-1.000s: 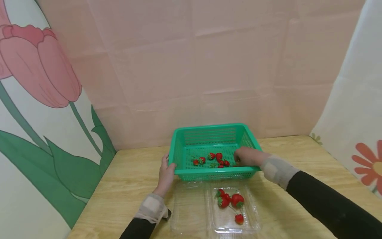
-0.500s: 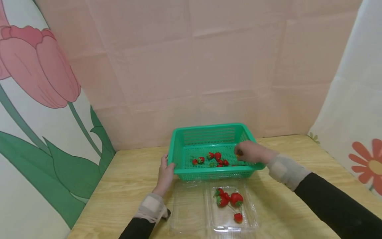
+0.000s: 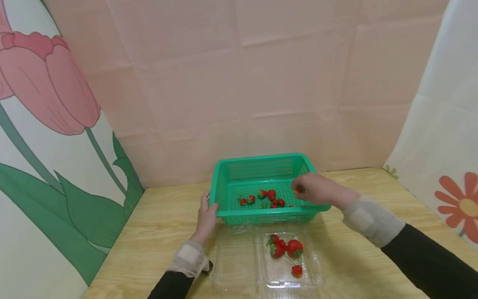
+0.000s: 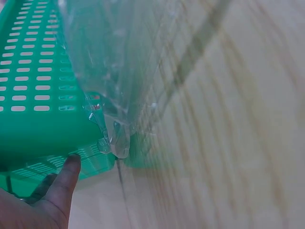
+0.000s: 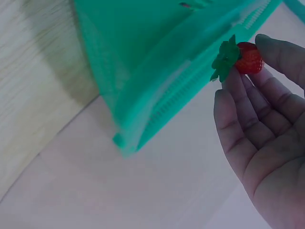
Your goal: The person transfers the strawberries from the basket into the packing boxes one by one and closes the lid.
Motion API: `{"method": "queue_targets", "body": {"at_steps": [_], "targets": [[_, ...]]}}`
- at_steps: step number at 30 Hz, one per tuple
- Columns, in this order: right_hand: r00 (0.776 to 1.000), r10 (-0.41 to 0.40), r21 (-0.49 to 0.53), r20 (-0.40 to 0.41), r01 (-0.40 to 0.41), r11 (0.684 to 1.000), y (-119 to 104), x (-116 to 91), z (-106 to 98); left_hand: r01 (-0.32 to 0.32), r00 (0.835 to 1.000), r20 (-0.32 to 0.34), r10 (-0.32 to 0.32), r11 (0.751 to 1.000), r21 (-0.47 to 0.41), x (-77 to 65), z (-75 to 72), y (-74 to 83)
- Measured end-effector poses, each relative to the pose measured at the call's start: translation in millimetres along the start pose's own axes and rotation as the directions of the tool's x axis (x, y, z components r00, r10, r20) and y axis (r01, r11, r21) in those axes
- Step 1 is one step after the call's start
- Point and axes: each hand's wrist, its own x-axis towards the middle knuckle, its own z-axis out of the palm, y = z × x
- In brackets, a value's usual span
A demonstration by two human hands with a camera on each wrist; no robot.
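Note:
A green plastic basket point(image 3: 239, 214) with slotted walls stands on the table and holds several small strawberries point(image 3: 271, 193). My left hand point(image 3: 206, 218) grips its left side near the front corner; the left wrist view shows fingers point(image 4: 66, 179) against the slotted wall. Over the basket's right end is my right hand point(image 3: 317, 189). Between its thumb and fingers it pinches a small red strawberry point(image 5: 249, 58) by the body, green leaves pointing away from the palm. In the head view that strawberry is mostly hidden by the hand.
In front of the basket lies an opened clear plastic clamshell box point(image 3: 236, 265). Its right half holds several strawberries point(image 3: 295, 248), one with a long stem near the front. Behind the wooden table point(image 3: 175, 207) hangs a pink cloth point(image 3: 239, 83).
My right hand has lifted from the basket's floor to above its right end, pinching a strawberry. The left hand has kept its hold on the basket's side.

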Motion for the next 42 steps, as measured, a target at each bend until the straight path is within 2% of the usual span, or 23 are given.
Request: {"method": "queue_targets", "body": {"at_steps": [4, 8, 16, 21, 24, 28, 35, 42], "targets": [[0.999, -0.034, -0.009, -0.021, 0.034, 0.999, -14, -1, -5, -0.013, 0.999, -0.030, 0.014, 1.000, 0.023, 9.0, 1.1, -18.1], [0.998, -0.051, -0.007, -0.024, 0.051, 0.999, -32, -4, -9, -0.025, 0.998, -0.053, 0.027, 0.999, 0.040, 10.7, 2.6, -22.9], [0.994, -0.106, -0.031, -0.038, 0.105, 0.994, -63, -14, -8, -0.010, 1.000, -0.024, 0.010, 1.000, 0.018, 9.8, 1.3, -20.5], [0.990, -0.141, -0.027, -0.025, 0.141, 0.990, -80, -18, -1, -0.007, 1.000, -0.005, 0.007, 1.000, 0.018, -0.6, 0.3, -1.0], [0.988, -0.156, -0.014, -0.010, 0.156, 0.988, -91, -22, 7, -0.010, 1.000, 0.002, 0.010, 1.000, 0.029, -7.1, 0.2, 9.6], [0.984, -0.175, -0.020, 0.034, 0.176, 0.984, -99, -25, 26, 0.001, 1.000, 0.003, -0.001, 1.000, 0.023, -8.6, 0.5, 13.4], [0.974, -0.183, -0.025, 0.136, 0.188, 0.982, -106, -34, 58, 0.019, 1.000, -0.009, -0.019, 0.999, 0.032, -9.4, 1.4, 15.2], [0.958, -0.193, -0.110, 0.211, 0.219, 0.969, -109, -40, 77, 0.023, 1.000, -0.001, -0.023, 0.999, 0.036, -6.0, 0.6, 11.3]]}}
